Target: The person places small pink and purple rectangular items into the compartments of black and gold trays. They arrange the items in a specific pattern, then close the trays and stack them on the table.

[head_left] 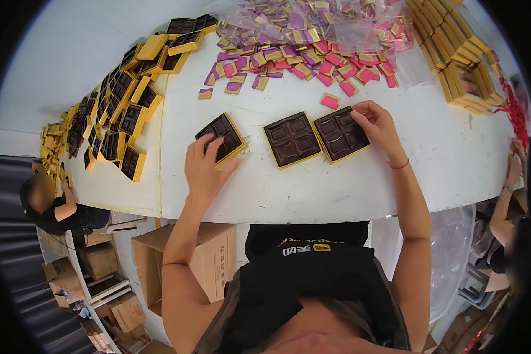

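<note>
Three shallow gold boxes with dark brown four-section trays lie before me on the white table. My left hand (206, 166) reaches over the left box (227, 133); its fingertips rest on the tray and its thumb is spread apart near the lower corner. That box sits at an angle. The middle box (292, 139) lies beside the right box (340, 134), their edges close together. My right hand (379, 128) pinches the upper right corner of the right box between thumb and fingers.
Beyond the boxes spreads a heap of small pink, purple and gold wrapped pieces (301, 59), partly under clear plastic bags (360, 29). Stacked tray boxes (124, 100) stand at left, gold boxes (454, 53) at far right. Other people work at both sides. A cardboard carton (212, 253) stands below the table edge.
</note>
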`<state>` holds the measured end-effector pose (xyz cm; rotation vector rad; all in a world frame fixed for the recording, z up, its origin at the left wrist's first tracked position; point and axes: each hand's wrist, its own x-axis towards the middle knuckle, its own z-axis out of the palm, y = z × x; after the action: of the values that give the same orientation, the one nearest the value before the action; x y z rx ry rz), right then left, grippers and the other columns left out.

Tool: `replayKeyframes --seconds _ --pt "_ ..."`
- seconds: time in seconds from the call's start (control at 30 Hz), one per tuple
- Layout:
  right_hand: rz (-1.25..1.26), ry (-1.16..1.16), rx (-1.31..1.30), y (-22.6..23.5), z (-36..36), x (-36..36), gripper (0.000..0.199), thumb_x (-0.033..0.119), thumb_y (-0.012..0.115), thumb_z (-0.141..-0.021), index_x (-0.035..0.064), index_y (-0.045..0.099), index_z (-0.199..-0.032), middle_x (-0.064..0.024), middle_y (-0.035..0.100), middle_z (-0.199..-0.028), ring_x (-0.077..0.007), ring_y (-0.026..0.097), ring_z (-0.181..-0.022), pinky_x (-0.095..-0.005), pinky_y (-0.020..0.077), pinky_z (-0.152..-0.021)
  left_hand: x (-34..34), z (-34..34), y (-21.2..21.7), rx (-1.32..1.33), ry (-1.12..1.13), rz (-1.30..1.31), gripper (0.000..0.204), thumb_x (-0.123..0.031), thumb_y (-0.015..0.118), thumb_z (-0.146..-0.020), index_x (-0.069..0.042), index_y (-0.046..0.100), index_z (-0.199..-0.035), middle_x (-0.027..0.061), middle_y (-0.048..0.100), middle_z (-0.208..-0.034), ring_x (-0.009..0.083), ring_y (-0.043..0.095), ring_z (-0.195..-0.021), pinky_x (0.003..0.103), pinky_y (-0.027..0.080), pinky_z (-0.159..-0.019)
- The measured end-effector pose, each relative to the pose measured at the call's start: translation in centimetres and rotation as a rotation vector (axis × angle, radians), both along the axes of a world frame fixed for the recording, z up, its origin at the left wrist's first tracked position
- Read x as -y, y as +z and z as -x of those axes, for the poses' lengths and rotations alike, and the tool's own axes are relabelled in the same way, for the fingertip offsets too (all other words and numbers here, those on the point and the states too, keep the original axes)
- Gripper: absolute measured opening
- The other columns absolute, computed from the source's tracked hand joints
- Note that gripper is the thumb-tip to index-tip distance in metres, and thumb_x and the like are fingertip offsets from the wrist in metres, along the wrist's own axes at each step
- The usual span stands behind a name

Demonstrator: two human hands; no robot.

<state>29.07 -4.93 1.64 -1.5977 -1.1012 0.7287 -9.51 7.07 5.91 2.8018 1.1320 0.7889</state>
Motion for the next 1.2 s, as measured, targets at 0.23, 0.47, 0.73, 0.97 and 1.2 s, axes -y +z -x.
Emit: replayKeyframes --seconds 0.23,0.47,0.73,0.97,1.2 --pt "0.018 0.057 0.038 -0.3 -0.2 0.5 0.033 0.013 0.075 -0.084 0.0026 0.064 -0.113 -0.0058 0.065 -0.093 -0.0097 0.062 -0.076 -0.0232 0.0514 -0.069 2.7 -1.1 -2.0 -0.092 -0.2 0.046 0.027 -0.023 0.081 -0.074 -0.006 0.065 -0.086 0.0122 0.063 -0.115 0.0302 0.053 -0.12 0.048 0.029 -0.111" --pt "-0.057 -0.133 0.3 0.5 1.8 0.4 0.028 0.006 0.069 -0.084 0.0026 0.063 -0.111 -0.008 0.064 -0.09 -0.0119 0.058 -0.062 -0.0255 0.0485 -0.059 5.2 1.6 -2.1 0.118 0.029 0.161 0.064 -0.02 0.088 -0.066 -0.008 0.055 -0.119 0.0159 0.052 -0.13 0.0325 0.047 -0.123 0.051 0.027 -0.112" --pt "-0.042 -0.236 0.353 -0.6 0.4 0.2 0.021 0.005 0.065 -0.085 0.001 0.061 -0.105 -0.0084 0.062 -0.083 -0.0149 0.053 -0.058 -0.0288 0.0454 -0.056 1.5 -1.0 -1.5 0.108 0.008 0.371 0.065 -0.025 0.089 -0.065 -0.006 0.051 -0.114 0.0178 0.04 -0.146 0.0412 0.034 -0.136 0.045 0.04 -0.104" --pt "0.033 -0.181 0.451 0.8 1.5 2.3 0.015 0.006 0.066 -0.086 0.0014 0.054 -0.092 -0.0088 0.051 -0.066 -0.0187 0.049 -0.059 -0.0303 0.0436 -0.059 -1.2 -3.2 -3.4 0.069 -0.327 0.411 0.077 -0.034 0.088 -0.065 -0.005 0.046 -0.123 0.015 0.028 -0.156 0.0449 0.019 -0.144 0.048 0.032 -0.113" --pt "0.05 -0.282 0.333 1.8 -1.6 7.3 0.021 0.012 0.064 -0.093 0.0016 0.061 -0.111 -0.0018 0.059 -0.09 -0.0054 0.047 -0.066 -0.0203 0.0404 -0.056 -9.1 15.3 -2.9 0.195 0.62 0.0 0.074 -0.024 0.078 -0.079 0.0 0.044 -0.14 0.0221 0.042 -0.147 0.038 0.036 -0.137 0.047 0.027 -0.113"
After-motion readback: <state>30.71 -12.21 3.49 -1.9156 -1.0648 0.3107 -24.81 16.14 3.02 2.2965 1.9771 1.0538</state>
